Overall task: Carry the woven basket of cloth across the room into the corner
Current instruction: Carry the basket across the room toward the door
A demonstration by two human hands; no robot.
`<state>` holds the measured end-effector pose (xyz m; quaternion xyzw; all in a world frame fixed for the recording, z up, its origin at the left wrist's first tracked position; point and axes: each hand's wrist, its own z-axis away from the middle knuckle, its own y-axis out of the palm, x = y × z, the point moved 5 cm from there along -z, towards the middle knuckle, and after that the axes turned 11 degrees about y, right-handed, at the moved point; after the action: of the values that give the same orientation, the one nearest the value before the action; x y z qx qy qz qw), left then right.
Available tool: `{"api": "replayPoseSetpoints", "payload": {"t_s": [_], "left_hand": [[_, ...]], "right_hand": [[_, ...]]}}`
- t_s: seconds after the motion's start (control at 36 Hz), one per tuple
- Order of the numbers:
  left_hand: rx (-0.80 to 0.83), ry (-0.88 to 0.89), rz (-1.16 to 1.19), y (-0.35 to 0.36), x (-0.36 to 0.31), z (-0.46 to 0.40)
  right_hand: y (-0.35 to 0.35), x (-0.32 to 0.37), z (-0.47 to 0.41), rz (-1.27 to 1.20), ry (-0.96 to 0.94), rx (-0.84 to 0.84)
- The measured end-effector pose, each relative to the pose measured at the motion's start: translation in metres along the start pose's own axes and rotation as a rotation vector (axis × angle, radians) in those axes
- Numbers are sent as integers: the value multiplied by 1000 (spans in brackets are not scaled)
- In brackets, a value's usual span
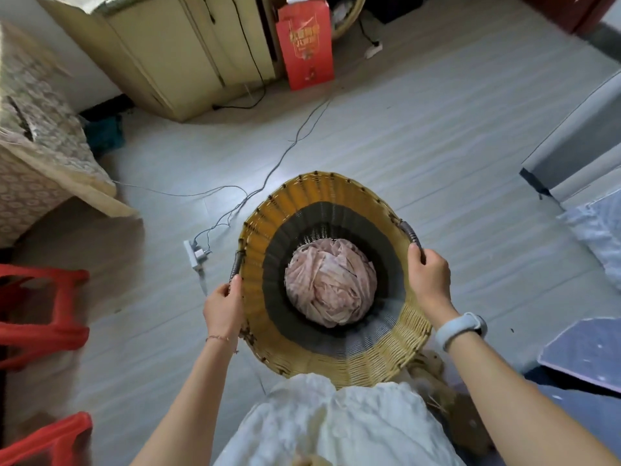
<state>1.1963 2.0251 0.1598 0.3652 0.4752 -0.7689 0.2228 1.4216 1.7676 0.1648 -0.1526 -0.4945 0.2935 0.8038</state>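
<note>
Both hands grip the woven basket (336, 280) by its side handles, left hand (223, 309) and right hand (430, 275) fingers clamped. Pink cloth (331, 282) fills the bottom. Bare floor (403, 136) lies ahead, crossed by a cable (285, 153).

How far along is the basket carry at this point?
Done: both handles are gripped, the left hand and right hand on opposite sides of the round yellow-and-black woven basket, with the bunched pink cloth inside. In hand: the carry over the grey floor. Left: reaching a corner and setting it down; grey cables cross the floor ahead.
</note>
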Motion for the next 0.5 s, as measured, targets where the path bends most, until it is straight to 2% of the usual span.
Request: {"api": "replayPoseSetpoints", "payload": {"t_s": [0.17, 0.33, 0.5], "left_hand": [[63, -37, 40, 78, -47, -75], [135, -45, 36, 152, -128, -158], [201, -28, -35, 212, -192, -206]], "right_hand": [[-2, 56, -108, 74, -18, -62], [-21, 120, -207, 89, 31, -89], [-45, 133, -260, 54, 137, -129]]}}
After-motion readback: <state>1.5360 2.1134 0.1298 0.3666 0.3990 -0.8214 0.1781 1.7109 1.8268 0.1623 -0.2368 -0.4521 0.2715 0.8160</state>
